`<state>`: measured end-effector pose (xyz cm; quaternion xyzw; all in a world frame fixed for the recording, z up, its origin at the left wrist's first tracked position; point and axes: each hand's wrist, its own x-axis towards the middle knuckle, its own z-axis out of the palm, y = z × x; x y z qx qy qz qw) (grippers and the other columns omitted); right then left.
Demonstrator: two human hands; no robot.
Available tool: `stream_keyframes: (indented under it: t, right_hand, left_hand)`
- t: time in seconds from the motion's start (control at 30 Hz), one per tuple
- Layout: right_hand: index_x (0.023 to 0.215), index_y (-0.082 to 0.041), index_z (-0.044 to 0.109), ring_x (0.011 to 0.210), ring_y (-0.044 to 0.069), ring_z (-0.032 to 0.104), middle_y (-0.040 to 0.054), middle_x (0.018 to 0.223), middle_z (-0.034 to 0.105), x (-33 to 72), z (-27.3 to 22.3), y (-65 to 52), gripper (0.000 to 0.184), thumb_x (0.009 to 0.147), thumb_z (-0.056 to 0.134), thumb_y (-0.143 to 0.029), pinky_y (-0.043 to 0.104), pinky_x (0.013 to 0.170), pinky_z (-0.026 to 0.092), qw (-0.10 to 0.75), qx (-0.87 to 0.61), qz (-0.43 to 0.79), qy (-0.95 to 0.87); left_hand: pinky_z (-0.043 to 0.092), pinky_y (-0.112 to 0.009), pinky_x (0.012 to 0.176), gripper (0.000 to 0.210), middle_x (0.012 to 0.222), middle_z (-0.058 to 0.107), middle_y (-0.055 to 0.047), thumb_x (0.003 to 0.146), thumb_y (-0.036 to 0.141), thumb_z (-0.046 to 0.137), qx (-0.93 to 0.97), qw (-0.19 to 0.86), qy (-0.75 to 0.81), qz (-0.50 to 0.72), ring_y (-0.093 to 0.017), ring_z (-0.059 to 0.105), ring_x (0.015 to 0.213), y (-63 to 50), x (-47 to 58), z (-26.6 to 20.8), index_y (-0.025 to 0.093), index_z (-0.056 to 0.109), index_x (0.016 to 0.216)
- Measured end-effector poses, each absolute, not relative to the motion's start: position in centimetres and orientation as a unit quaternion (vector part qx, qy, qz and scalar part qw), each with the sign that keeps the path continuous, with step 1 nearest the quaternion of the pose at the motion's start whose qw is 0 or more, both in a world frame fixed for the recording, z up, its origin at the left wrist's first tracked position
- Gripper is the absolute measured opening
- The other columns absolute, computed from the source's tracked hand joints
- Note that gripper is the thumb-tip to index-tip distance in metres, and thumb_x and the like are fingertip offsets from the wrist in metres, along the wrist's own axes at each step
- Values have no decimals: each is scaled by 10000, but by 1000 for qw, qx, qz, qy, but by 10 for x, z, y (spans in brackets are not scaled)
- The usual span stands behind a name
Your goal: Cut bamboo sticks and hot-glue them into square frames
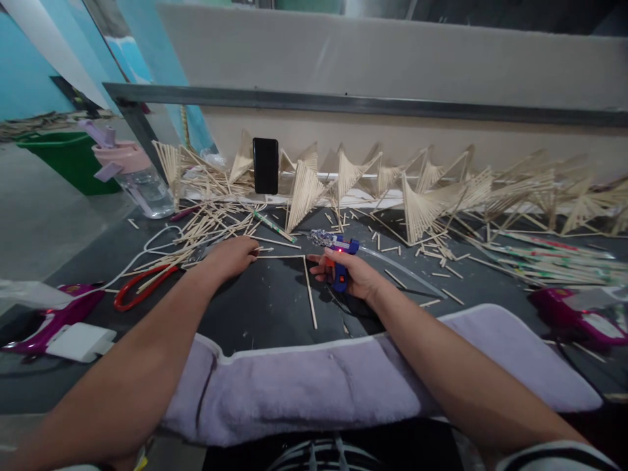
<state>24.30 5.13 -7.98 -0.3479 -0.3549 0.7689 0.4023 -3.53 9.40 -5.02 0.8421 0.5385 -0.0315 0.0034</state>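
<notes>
In my right hand [350, 273] is a blue glue gun [339, 261] with a small red light lit. Its nozzle end, wrapped in crumpled foil, points left, and a clear glue stick [405, 265] extends from its back. My left hand [236, 255] is closed with its fingertips at the left end of a thin wooden stick [280, 257]. That stick meets a second wooden stick [311, 297] at a corner on the dark table. My right fingertips are close beside this corner. The left fingers are partly hidden behind the hand.
Several twisted stick frames [305, 190] line the back by a black phone [265, 165]. Loose sticks [206, 226] lie at left with red-handled scissors [142, 288] and a water bottle [142, 180]. Purple devices [579, 317] flank both sides. A lilac cloth [314, 386] covers the front edge.
</notes>
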Motion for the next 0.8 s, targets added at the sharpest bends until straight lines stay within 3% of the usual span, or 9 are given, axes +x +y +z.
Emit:
stream_keyframes:
  t: [0.8]
  right_hand:
    - [720, -135, 633, 762, 149, 652, 86, 1166, 590, 245, -81, 52, 183, 759, 624, -314, 270, 698, 531, 385, -333, 778, -368]
  left_hand:
    - [359, -264, 583, 160, 916, 646, -53, 794, 283, 434, 845, -13, 533, -55, -210, 588, 816, 91, -32, -50, 222, 576, 834]
